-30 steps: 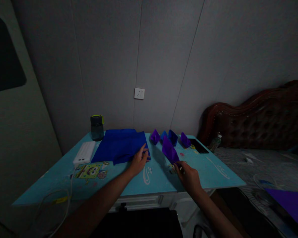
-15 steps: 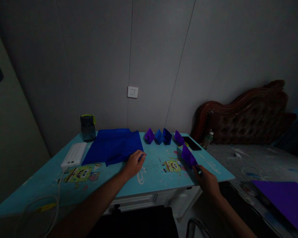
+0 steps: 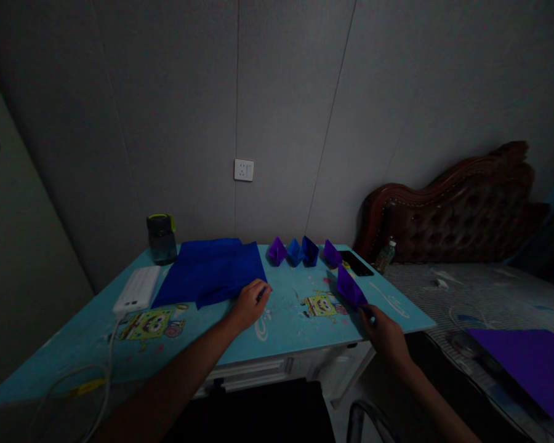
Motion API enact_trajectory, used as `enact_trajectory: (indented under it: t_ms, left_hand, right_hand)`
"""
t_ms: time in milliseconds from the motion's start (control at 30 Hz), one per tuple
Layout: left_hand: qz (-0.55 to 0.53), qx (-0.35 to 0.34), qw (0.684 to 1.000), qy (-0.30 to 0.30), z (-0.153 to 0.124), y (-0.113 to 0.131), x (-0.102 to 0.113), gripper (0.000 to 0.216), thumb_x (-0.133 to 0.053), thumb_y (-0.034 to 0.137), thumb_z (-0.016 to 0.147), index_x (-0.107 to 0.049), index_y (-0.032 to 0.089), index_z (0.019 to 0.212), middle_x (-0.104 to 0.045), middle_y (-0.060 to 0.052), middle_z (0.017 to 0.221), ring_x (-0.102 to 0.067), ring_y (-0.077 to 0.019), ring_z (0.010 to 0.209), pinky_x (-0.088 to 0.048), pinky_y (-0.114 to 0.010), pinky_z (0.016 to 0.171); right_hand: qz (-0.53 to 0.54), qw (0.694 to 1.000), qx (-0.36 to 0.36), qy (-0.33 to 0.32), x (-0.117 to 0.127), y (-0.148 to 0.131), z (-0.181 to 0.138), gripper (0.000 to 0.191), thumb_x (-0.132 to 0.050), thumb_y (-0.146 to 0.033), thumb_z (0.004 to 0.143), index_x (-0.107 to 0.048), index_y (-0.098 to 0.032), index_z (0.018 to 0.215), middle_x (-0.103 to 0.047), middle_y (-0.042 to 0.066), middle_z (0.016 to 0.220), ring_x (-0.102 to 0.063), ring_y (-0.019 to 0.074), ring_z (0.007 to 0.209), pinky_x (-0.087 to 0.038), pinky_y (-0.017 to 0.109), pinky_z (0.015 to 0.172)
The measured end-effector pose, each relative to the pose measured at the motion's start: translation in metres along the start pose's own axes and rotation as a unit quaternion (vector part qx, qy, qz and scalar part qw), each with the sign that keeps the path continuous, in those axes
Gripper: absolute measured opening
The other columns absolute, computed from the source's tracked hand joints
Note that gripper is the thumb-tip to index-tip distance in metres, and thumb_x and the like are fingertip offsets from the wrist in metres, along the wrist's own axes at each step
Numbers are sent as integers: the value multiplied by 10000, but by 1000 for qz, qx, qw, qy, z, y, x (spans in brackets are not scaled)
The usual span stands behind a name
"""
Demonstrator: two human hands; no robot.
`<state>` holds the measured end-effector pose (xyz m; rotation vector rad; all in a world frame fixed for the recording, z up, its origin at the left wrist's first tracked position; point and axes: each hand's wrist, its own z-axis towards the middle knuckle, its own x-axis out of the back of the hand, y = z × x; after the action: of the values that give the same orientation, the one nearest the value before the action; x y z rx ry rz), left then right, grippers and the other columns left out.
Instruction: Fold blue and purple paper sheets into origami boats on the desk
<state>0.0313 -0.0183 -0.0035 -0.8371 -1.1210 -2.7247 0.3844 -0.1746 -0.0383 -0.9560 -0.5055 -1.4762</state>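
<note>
Pinched by one end between the fingers of my right hand (image 3: 384,335) is a purple folded paper boat (image 3: 349,289), just above the right part of the table. My left hand (image 3: 250,304) rests with curled fingers at the lower right corner of a creased dark blue sheet (image 3: 216,271); a small dark blue bit shows between its fingers, too dim to make out. Along the back edge stand more paper boats: a purple one (image 3: 277,251), a blue one (image 3: 295,252), a dark blue one (image 3: 310,251) and another purple one (image 3: 332,253).
On the light blue table (image 3: 277,332) are a dark water bottle (image 3: 162,239), a white power bank (image 3: 137,289) with a cable, and a black phone (image 3: 356,263). A plastic bottle (image 3: 385,256) and purple paper (image 3: 526,363) lie to the right, by the bed.
The view has shifted slightly. Both hands stay almost in place, the right one still holding the purple paper boat.
</note>
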Motion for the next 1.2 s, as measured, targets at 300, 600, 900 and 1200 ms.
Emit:
enact_trajectory:
  t_ms: [300, 600, 900, 1200]
  left_hand:
    - [3, -1, 1000, -11, 0, 1, 0, 276, -401, 306, 932, -616, 188, 805, -614, -55, 811, -581, -176, 751, -451, -285, 701]
    - [15, -19, 1000, -16, -1, -6, -4, 271, -397, 291, 942, -612, 180, 819, -615, -59, 843, -590, -172, 786, -449, -284, 739]
    - [22, -28, 999, -15, -2, -9, -4, 261, -410, 274, 943, -609, 178, 804, -617, -57, 834, -590, -168, 784, -452, -279, 754]
    - [26, -33, 999, -19, -1, -6, -3, 263, -413, 268, 940, -606, 173, 788, -606, -53, 817, -586, -167, 772, -451, -279, 745]
  right_hand:
    - [-6, 1000, -17, 7, 3, 10, 3, 418, -396, -488, 911, -626, -182, 1080, -731, 105, 934, -686, 238, 673, -500, 338, 635]
    - [-35, 999, -26, 5, 4, 14, 2, 445, -412, -493, 908, -608, -188, 1167, -724, 108, 1009, -701, 242, 733, -513, 324, 635]
    - [-21, 1000, -11, 7, 1, 15, 0, 434, -417, -454, 915, -592, -164, 1186, -720, 114, 980, -702, 244, 793, -524, 321, 678]
    - [-47, 999, -16, -2, 4, 15, 1, 389, -402, -413, 922, -597, -187, 1171, -713, 94, 983, -694, 237, 773, -506, 318, 662]
